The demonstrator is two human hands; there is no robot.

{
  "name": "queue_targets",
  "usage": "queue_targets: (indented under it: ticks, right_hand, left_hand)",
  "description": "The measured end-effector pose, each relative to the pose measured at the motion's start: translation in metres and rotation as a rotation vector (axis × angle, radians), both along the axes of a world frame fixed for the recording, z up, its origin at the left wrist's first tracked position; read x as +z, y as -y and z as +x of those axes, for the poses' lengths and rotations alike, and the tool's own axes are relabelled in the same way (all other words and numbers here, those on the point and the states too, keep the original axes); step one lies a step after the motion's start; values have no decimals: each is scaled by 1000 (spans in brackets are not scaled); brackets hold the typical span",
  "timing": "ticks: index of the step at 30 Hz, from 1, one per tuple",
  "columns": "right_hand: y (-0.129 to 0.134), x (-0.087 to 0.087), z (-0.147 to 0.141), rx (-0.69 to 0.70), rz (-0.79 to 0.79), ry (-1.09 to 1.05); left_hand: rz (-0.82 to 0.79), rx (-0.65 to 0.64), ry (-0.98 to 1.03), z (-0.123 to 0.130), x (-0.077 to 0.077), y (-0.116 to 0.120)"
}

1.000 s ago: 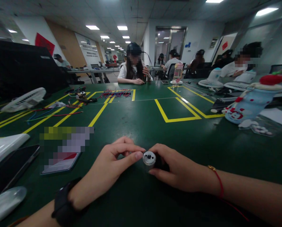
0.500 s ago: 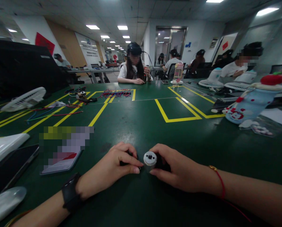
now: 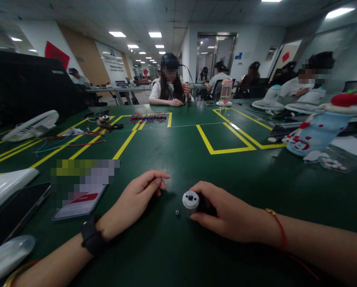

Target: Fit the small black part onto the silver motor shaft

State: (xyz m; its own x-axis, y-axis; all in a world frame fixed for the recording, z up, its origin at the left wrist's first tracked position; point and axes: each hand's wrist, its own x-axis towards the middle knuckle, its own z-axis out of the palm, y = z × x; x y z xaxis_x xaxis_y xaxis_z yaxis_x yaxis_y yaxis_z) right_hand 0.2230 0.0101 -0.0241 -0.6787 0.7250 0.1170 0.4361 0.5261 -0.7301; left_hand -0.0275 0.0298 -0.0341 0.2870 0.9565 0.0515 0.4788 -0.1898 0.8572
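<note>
while the big green table (image 3: 157, 151) spreads under it all, the work sits close to the person. off to the right stands a blue water bottle (image 3: 316, 129), well apart from the hands. over on the left lies a phone (image 3: 84, 201), flat on the table. the right hand (image 3: 226, 211) has its thumb and fingers round the side of a metal cylinder (image 3: 191, 199). the left hand (image 3: 133, 197) is loosely curled, and i can see nothing in it. that cylinder stands upright, with its round face and small holes up. just beside it, to the left, a tiny metal ring (image 3: 177, 213) lies apart on the table, touching no hand. i judge this as a holding-steady step, with the ring loose. lifting something so small would call for a light fingertip pinch, and the cylinder kept still.
</note>
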Motion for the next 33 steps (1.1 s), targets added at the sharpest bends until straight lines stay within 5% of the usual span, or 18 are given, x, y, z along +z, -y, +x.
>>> queue_targets:
  ticks: [9, 15, 19, 27, 33]
  right_hand:
    - [1, 1, 0, 2, 7, -11]
    - [0, 1, -1, 5, 6, -6]
    - [0, 0, -1, -2, 16, 10]
    - [0, 0, -1, -2, 20, 11]
    - [0, 0, 0, 4, 8, -7]
  left_hand:
    - [28, -24, -99, 3, 7, 6]
    - [160, -307, -255, 4, 12, 10]
    - [205, -371, -314, 6, 16, 13]
    - [191, -354, -287, 10, 14, 15]
    - [179, -166, -85, 15, 26, 17]
